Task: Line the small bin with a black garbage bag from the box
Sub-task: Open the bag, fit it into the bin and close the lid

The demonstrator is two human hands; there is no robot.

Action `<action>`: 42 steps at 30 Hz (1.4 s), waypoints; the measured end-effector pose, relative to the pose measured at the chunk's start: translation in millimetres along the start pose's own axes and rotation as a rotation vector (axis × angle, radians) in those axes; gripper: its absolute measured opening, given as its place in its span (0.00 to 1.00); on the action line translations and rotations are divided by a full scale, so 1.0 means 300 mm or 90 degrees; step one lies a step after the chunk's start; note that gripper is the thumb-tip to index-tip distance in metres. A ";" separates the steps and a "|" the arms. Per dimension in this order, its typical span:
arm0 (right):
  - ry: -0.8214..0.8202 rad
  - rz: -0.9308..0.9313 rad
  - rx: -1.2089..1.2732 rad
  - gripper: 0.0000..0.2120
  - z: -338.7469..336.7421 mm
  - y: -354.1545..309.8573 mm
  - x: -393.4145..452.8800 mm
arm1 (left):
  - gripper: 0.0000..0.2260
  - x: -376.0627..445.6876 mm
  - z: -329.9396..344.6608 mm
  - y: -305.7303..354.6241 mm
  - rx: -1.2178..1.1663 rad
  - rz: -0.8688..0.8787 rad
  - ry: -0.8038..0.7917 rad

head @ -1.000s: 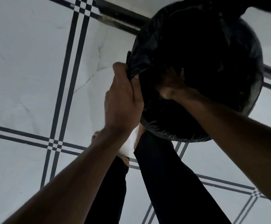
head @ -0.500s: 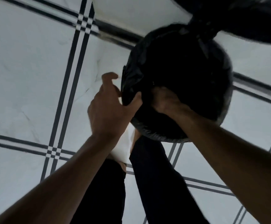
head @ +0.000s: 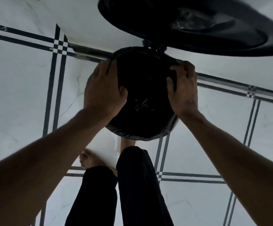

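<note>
The small round bin (head: 173, 126) stands on the tiled floor, seen from above. A black garbage bag (head: 145, 95) hangs inside it, its edge folded out over the rim. My left hand (head: 104, 90) lies on the left side of the rim, thumb inside the opening, fingers down the outside over the bag. My right hand (head: 182, 88) presses the bag against the right side of the rim in the same way. The bin's raised lid (head: 189, 25) stands open behind the opening. The box of bags is out of view.
White floor tiles with dark double lines (head: 54, 82) surround the bin. My legs in dark trousers (head: 132, 185) and bare feet (head: 90, 160) stand just in front of the bin. A wall base runs behind the bin.
My hands have moved apart from the front-left of the bag to opposite sides of the rim. The puffed-up bag now sits down inside the bin. The open lid has come into view.
</note>
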State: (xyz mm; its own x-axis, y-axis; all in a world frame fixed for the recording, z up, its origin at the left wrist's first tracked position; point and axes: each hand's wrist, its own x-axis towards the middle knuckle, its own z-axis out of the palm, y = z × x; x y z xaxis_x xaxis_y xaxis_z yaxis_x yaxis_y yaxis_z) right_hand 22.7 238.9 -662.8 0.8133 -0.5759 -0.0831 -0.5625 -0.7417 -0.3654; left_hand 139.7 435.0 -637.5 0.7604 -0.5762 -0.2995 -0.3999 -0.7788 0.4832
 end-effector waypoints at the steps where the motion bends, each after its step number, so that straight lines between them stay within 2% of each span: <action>1: -0.004 -0.002 0.015 0.18 0.007 -0.003 0.006 | 0.31 0.001 0.003 -0.008 0.006 0.011 -0.015; 5: -0.024 0.050 0.071 0.22 0.014 -0.005 0.043 | 0.33 -0.003 0.001 -0.025 0.020 0.030 -0.046; 12: -0.097 0.142 0.105 0.18 -0.015 -0.022 0.139 | 0.34 0.032 -0.018 0.002 -0.003 -0.028 -0.075; 15: -0.176 0.300 0.159 0.28 -0.042 0.010 0.182 | 0.33 0.066 -0.021 0.011 -0.037 -0.059 -0.082; 17: -0.200 0.438 0.285 0.35 -0.059 0.032 0.203 | 0.30 0.095 -0.025 0.007 -0.069 -0.082 -0.091; 18: -0.198 0.491 0.359 0.34 -0.062 0.042 0.207 | 0.28 0.108 -0.027 0.003 -0.082 -0.087 -0.093; 21: -0.151 0.560 0.467 0.26 -0.049 0.070 0.201 | 0.22 0.130 -0.035 -0.007 -0.082 -0.092 -0.088; 23: -0.077 0.509 0.382 0.19 -0.031 0.080 0.168 | 0.21 0.132 -0.034 -0.007 -0.054 -0.086 -0.085; 25: -0.001 0.463 0.255 0.14 -0.020 0.067 0.113 | 0.24 0.130 -0.028 -0.006 -0.041 -0.081 -0.084; 27: 0.042 0.486 0.230 0.11 -0.012 0.037 0.045 | 0.27 0.127 -0.020 0.000 -0.052 -0.099 -0.082; 31: 0.121 0.520 0.226 0.11 0.021 -0.013 -0.118 | 0.30 0.100 0.002 0.031 -0.073 -0.118 -0.067; 37: 0.114 0.580 0.263 0.17 0.046 -0.066 -0.223 | 0.27 0.005 0.010 0.043 -0.087 -0.105 0.072; 42: 0.126 0.623 0.276 0.12 0.017 -0.046 -0.207 | 0.21 -0.143 0.015 0.051 -0.050 -0.057 0.070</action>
State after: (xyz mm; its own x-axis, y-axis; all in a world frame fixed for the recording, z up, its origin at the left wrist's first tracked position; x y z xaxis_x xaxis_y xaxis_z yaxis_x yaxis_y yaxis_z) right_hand -19.3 286.8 -657.3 -0.0190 -0.9248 -0.3800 -0.8219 0.2309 -0.5208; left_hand 98.8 446.7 -621.0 0.8444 -0.4715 -0.2543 -0.2902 -0.8017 0.5226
